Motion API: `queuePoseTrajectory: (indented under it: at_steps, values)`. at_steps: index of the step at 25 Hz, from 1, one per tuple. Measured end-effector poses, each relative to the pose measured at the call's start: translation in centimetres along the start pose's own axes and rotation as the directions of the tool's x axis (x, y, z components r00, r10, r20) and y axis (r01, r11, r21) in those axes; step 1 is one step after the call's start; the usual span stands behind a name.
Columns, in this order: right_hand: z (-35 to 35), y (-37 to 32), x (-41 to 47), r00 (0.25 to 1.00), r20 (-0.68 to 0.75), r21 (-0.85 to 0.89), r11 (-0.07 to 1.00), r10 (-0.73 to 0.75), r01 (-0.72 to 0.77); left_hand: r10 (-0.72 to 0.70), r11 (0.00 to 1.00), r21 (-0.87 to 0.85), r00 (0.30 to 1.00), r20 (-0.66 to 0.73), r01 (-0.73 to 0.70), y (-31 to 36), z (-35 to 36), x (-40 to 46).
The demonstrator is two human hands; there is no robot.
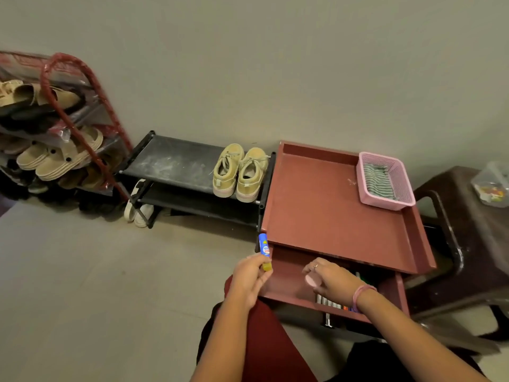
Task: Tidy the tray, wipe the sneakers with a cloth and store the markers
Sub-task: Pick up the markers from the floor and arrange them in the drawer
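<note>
Left hand (pixel 249 279) pinches blue-and-yellow marker (pixel 265 250); right hand (pixel 332 279) grips pink object (pixel 311 280)

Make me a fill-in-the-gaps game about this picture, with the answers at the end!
1. The striped cloth lies inside a small basket whose colour is ____.
2. The two sneakers stand on the ____ shelf of the black rack.
3. The blue glue stick is held by the person's ____ hand.
4. The markers lie in the open ____ under the tray.

Answers: pink, top, left, drawer
</note>
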State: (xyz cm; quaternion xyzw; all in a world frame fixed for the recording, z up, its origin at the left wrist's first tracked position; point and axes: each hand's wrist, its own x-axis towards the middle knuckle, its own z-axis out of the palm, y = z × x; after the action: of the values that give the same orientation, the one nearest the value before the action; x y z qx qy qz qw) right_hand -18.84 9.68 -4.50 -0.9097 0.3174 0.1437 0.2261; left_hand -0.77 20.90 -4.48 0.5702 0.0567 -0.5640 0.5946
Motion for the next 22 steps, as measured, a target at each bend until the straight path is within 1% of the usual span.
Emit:
queuePoseTrajectory:
  at_steps: [5, 9, 13, 16, 18, 20, 22]
  values:
    - [2.0, 4.1, -2.5, 0.991, -0.072, 0.143, 0.984, 0.116, -0.105, -0.073, 0.98, 0.192, 0.993, 0.092, 0.054, -3.8, 3.8, -0.2]
    - [3.9, 6.1, -3.6, 0.973, -0.103, 0.262, 0.949, 0.209, -0.176, -0.1, 0.944, 0.321, 0.993, 0.059, 0.076, -6.1, 5.3, 1.5]
    - [6.0, 8.2, -3.8, 0.958, -0.112, 0.326, 0.921, 0.263, -0.215, -0.153, 0.913, 0.39, 0.987, 0.055, 0.12, -7.5, 5.9, 3.4]
    - [7.3, 9.6, -3.4, 0.941, -0.101, 0.412, 0.874, 0.324, -0.257, -0.156, 0.892, 0.433, 0.987, 0.033, 0.127, -7.8, 6.4, 5.2]
    - [7.9, 10.2, -2.6, 0.946, -0.064, 0.419, 0.869, 0.316, -0.262, -0.117, 0.862, 0.498, 0.993, 0.022, 0.091, -7.8, 6.5, 6.4]
    - [8.2, 10.7, -1.3, 0.956, -0.023, 0.384, 0.886, 0.292, -0.261, -0.075, 0.833, 0.55, 0.997, 0.014, 0.054, -7.8, 6.6, 7.5]
    - [8.4, 11.0, 0.4, 0.958, 0.01, 0.345, 0.898, 0.288, -0.274, -0.046, 0.833, 0.552, 0.999, -0.004, 0.041, -7.7, 6.5, 8.3]
